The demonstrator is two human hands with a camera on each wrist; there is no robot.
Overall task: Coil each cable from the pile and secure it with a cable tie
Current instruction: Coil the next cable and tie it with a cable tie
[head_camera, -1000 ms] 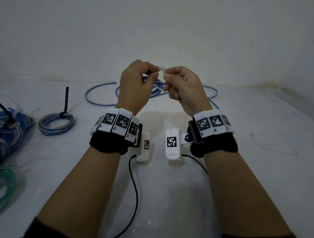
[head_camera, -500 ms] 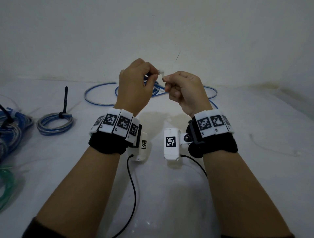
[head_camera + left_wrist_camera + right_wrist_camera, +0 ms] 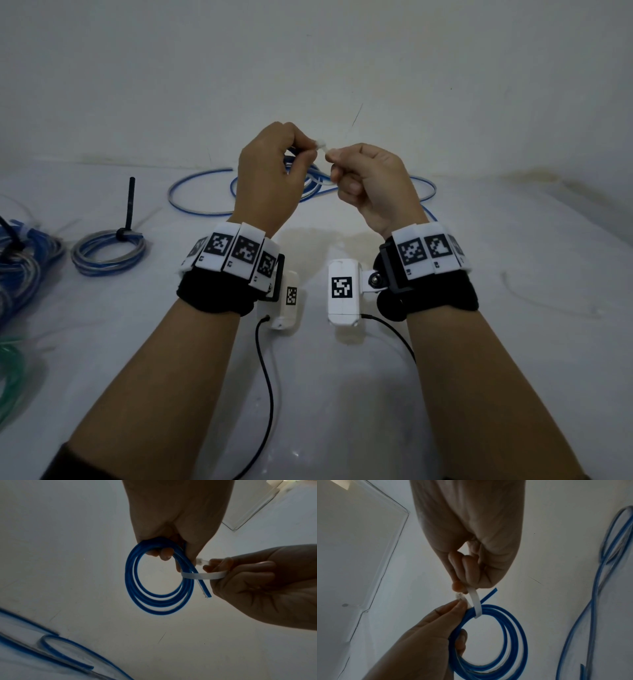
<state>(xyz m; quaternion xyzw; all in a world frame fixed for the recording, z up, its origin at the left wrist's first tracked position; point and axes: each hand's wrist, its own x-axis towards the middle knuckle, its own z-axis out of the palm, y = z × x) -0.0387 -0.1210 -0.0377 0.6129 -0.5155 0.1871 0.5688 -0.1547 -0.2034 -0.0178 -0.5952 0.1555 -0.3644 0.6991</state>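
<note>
Both hands are raised above the white table, close together. My left hand (image 3: 270,171) grips a small blue cable coil (image 3: 154,601) and pinches the head of a white cable tie (image 3: 321,149) between thumb and forefinger. The tie's strap (image 3: 202,576) loops around the coil's strands. My right hand (image 3: 370,178) pinches the tie's other end (image 3: 475,601), its tip right beside the head. In the right wrist view the blue coil (image 3: 513,649) hangs below the hands, with a short cable end sticking out past the strap.
A loose blue cable (image 3: 202,202) lies on the table behind the hands. A tied blue-grey coil with a black tie (image 3: 109,251) sits at left, beside a heap of blue and green cables (image 3: 20,274) at the left edge. A wall stands close behind.
The hands have stayed together at the same height; the right fingertips have shifted slightly against the tie's head.
</note>
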